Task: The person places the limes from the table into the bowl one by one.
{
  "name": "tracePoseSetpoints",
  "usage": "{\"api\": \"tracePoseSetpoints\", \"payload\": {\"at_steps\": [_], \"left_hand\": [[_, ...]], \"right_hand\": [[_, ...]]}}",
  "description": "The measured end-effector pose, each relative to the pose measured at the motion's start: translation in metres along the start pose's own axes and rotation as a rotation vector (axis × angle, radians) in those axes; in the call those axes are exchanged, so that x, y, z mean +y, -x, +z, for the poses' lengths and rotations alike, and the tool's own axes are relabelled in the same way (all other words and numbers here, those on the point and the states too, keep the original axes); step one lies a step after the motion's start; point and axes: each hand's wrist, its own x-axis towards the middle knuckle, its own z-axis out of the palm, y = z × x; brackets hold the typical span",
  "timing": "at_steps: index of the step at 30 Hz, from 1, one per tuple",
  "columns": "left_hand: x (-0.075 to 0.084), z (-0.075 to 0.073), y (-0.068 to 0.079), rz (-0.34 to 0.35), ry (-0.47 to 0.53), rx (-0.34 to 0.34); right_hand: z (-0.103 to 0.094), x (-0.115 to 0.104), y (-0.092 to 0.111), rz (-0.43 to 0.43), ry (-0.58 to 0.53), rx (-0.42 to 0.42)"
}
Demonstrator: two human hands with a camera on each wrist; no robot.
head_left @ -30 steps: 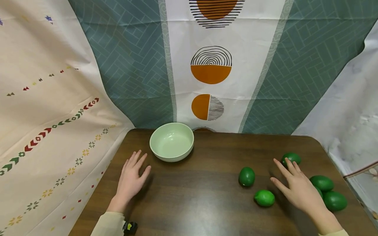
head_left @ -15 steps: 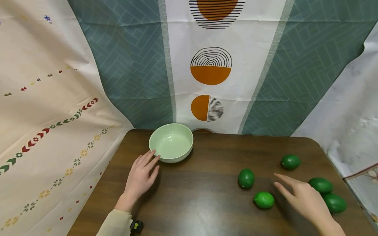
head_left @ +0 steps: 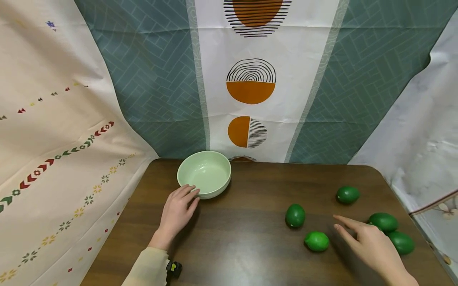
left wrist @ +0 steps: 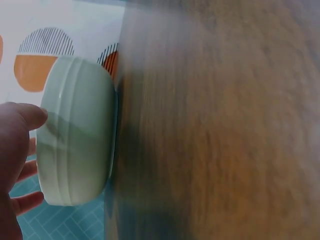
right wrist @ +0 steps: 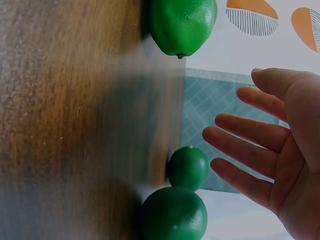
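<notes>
In the head view, my left hand (head_left: 175, 212) is at the near left rim of a pale green bowl (head_left: 204, 174), fingertips over the edge. The left wrist view shows the bowl (left wrist: 80, 135) from the side, thumb by its rim and fingers beyond. My right hand (head_left: 373, 246) hovers with fingers extended, holding nothing. Left of it lies a bright green lime (head_left: 316, 241). A dark green, lime-shaped fruit (head_left: 295, 215) sits behind that lime. In the right wrist view, the bright lime (right wrist: 182, 22) is apart from the fingers.
Another dark green fruit (head_left: 348, 195) lies farther back on the brown table (head_left: 247, 226). Two more, a rear fruit (head_left: 383, 221) and a front fruit (head_left: 401, 242), sit right of my right hand. Patterned cloth (head_left: 250, 131) hangs behind the table.
My left hand has moved right and forward to the bowl's rim. The right hand has drawn back from the far fruit, its fingers closer together. The head view has shifted slightly.
</notes>
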Motion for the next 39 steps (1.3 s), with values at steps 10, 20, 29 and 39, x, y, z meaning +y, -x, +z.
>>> {"api": "tracePoseSetpoints", "payload": {"at_steps": [10, 20, 29, 39], "left_hand": [[0.000, 0.003, -0.009, -0.020, -0.017, -0.047], [0.001, 0.005, -0.011, -0.085, -0.017, -0.072], [0.003, 0.007, -0.006, -0.092, -0.016, -0.043], [0.017, 0.005, 0.002, -0.017, 0.047, -0.032]], "right_hand": [[0.001, 0.000, 0.003, 0.006, -0.005, 0.002], [0.003, 0.000, 0.000, -0.038, -0.001, 0.028], [0.003, 0.000, 0.002, -0.030, -0.008, 0.034], [0.004, 0.003, 0.005, -0.045, -0.007, 0.043]]}}
